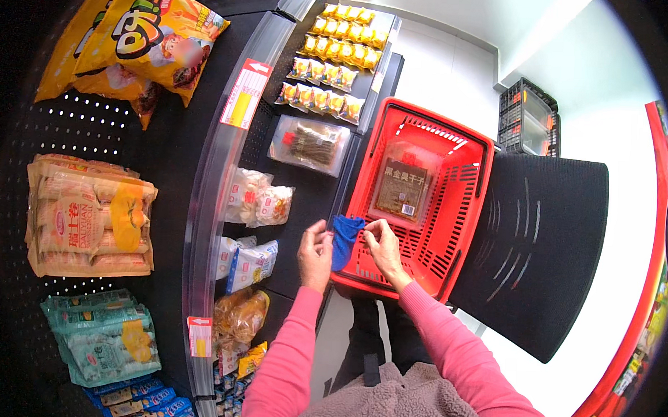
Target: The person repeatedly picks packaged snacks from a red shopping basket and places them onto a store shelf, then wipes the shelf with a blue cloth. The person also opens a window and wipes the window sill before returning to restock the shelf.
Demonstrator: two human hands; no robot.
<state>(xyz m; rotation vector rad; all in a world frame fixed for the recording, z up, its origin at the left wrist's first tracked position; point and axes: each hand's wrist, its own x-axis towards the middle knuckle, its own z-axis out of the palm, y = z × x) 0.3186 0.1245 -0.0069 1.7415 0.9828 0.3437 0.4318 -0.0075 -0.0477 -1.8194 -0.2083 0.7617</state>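
A blue cloth (345, 243) hangs at the near left rim of a red plastic shopping basket (482, 158), between my two hands. My left hand (316, 249) is just left of the cloth, its fingers bent and close to the cloth's edge; whether they pinch it cannot be told. My right hand (383, 248) is over the basket, thumb and forefinger bent near the cloth's upper right corner, and its grip is also unclear. Inside the basket lies a flat clear package of dark food (402, 186).
Left of the basket, a black shelf holds a similar flat package (309, 145), rows of small yellow packets (342, 51) and bagged snacks (255, 263). An upper shelf carries larger snack bags (91, 222). A black seat-like surface (531, 248) adjoins the basket; black crates (527, 119) stand beyond.
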